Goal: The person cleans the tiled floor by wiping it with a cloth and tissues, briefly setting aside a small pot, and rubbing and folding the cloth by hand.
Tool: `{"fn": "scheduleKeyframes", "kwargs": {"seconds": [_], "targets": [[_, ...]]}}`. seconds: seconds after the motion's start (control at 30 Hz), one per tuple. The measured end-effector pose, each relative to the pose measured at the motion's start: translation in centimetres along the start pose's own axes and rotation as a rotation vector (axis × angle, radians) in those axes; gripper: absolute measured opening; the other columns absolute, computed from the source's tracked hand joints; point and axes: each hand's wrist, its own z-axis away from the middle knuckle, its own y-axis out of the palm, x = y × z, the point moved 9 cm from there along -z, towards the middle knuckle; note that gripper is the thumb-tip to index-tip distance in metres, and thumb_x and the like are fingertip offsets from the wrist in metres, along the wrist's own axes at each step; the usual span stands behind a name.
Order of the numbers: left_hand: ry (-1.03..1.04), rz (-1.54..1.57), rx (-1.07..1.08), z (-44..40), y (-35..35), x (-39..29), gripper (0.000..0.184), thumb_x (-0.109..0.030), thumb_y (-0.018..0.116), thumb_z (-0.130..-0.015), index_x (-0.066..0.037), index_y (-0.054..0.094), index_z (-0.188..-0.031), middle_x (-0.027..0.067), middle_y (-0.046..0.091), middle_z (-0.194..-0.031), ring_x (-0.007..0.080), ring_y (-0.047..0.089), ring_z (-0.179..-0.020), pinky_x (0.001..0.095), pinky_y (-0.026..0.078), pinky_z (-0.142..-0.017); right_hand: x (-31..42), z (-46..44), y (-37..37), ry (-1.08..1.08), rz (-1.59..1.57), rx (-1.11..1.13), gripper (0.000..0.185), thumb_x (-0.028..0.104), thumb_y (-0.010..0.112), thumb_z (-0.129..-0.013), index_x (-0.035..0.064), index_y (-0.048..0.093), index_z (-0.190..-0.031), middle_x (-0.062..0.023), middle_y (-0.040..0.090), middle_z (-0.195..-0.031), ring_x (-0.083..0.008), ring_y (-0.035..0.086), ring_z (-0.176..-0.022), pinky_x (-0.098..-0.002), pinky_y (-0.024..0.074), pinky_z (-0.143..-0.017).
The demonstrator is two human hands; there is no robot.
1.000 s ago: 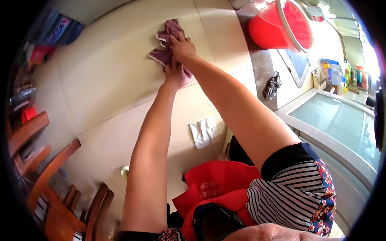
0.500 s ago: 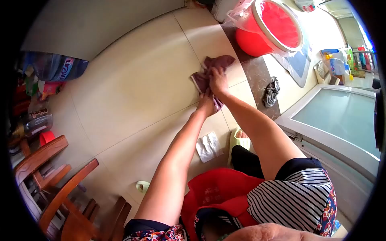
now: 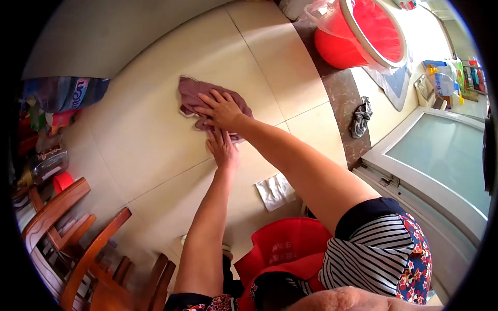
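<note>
A purple-brown cloth (image 3: 193, 91) lies spread on the pale floor tiles (image 3: 155, 140). Across its upper part my right hand (image 3: 224, 111) rests flat, fingers spread and pressing on the fabric. Just below it, at the cloth's lower edge, is my left hand (image 3: 223, 149), its fingers stretched out; their tips touch the cloth near my right wrist. Nearer to me, a folded white cloth or paper (image 3: 275, 192) lies on the floor beneath my right arm.
A red bucket (image 3: 337, 47) with a pale rim and clear bag stands at upper right. A crumpled dark rag (image 3: 361, 117) lies on the brown threshold (image 3: 342, 93). An open glass-panelled door (image 3: 441, 147) is on the right. Wooden chairs (image 3: 93, 254) and bottled water (image 3: 78, 94) are on the left.
Both hands have moved left with the cloth, away from the threshold. The bunched cloth is now spread out, and my right hand's fingers have opened flat over it.
</note>
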Motion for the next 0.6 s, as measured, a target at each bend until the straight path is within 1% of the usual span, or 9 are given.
{"fn": "scheduleKeyframes", "kwargs": {"seconds": [0.03,0.07,0.1,0.2,0.3,0.4,0.5,0.6], "targets": [[0.011,0.037,0.0,-1.5,0.3,-0.2,0.073,-0.027,0.066,-0.079,-0.007,0.029,-0.139,0.0187,0.025,-0.145,0.043,0.019,-0.135,0.0541,0.019,-0.108,-0.7,-1.3,0.1,0.038,0.002,-0.028,0.05,0.047,0.057,-0.083,0.0378,0.047,-0.131,0.0011,0.027,-0.148,-0.0292,0.024,-0.135,-0.0464,0.0228,-0.106],[0.023,0.071,0.0,-3.0,0.4,-0.4,0.072,-0.028,0.065,-0.079,-0.007,0.029,-0.139,0.0194,0.025,-0.145,0.0438,0.019,-0.135,0.0541,0.019,-0.108,-1.5,-2.4,0.4,0.06,0.021,-0.031,0.05,0.047,0.056,-0.084,0.0385,0.046,-0.132,0.0012,0.027,-0.148,-0.029,0.025,-0.135,-0.0463,0.0228,-0.106],[0.086,0.052,-0.035,-4.6,0.5,-0.7,0.073,-0.032,0.065,-0.08,-0.005,0.03,-0.138,0.0219,0.026,-0.143,0.0471,0.019,-0.133,0.0534,0.019,-0.108,-2.3,-3.7,0.2,0.084,0.04,-0.035,0.049,0.047,0.055,-0.084,0.0392,0.045,-0.132,0.0014,0.028,-0.148,-0.0287,0.025,-0.135,-0.0461,0.0227,-0.106],[0.152,0.122,-0.103,-9.4,-0.4,-1.8,0.074,-0.039,0.063,-0.081,-0.007,0.029,-0.138,0.022,0.019,-0.146,0.0489,0.017,-0.133,0.0573,0.017,-0.107,-5.7,-7.5,-1.1,0.151,0.039,-0.057,0.046,0.045,0.053,-0.086,0.0386,0.046,-0.131,0.0014,0.03,-0.147,-0.0271,0.027,-0.134,-0.0457,0.0247,-0.106],[0.008,0.035,0.112,-10.6,-0.8,-4.0,0.085,-0.051,0.06,-0.08,-0.011,0.021,-0.144,0.0183,0.005,-0.152,0.0466,0.007,-0.137,0.0625,0.01,-0.107,-10.2,-10.5,-3.0,0.249,0.044,-0.101,0.044,0.043,0.05,-0.088,0.0388,0.046,-0.131,0.0015,0.031,-0.147,-0.0256,0.028,-0.134,-0.0444,0.0261,-0.106],[-0.04,0.009,0.226,-9.7,1.5,-3.8,0.093,-0.058,0.058,-0.079,-0.017,0.011,-0.148,0.0136,-0.008,-0.154,0.0432,-0.004,-0.139,0.0655,0.003,-0.105,-13.2,-12.0,-3.8,0.318,0.06,-0.124,0.044,0.041,0.048,-0.089,0.0396,0.044,-0.133,0.0018,0.031,-0.147,-0.0248,0.028,-0.134,-0.0434,0.0264,-0.106],[-0.08,0.002,0.335,-9.7,1.2,-3.9,0.098,-0.06,0.059,-0.077,-0.021,0.006,-0.149,0.012,-0.01,-0.154,0.0411,-0.01,-0.139,0.0638,0.0,-0.106,-14.4,-12.0,-4.4,0.362,0.084,-0.12,0.045,0.038,0.047,-0.09,0.0403,0.042,-0.134,0.0013,0.031,-0.147,-0.0241,0.028,-0.134,-0.0431,0.0268,-0.105],[-0.041,-0.025,0.279,-9.4,1.7,-3.6,0.095,-0.058,0.061,-0.077,-0.024,0.008,-0.149,0.0119,-0.007,-0.154,0.0413,-0.009,-0.139,0.0633,-0.001,-0.106,-16.8,-11.7,-4.6,0.439,0.14,-0.131,0.046,0.035,0.046,-0.09,0.0407,0.04,-0.136,0.0,0.031,-0.147,-0.0237,0.027,-0.135,-0.0436,0.0289,-0.104]]}}
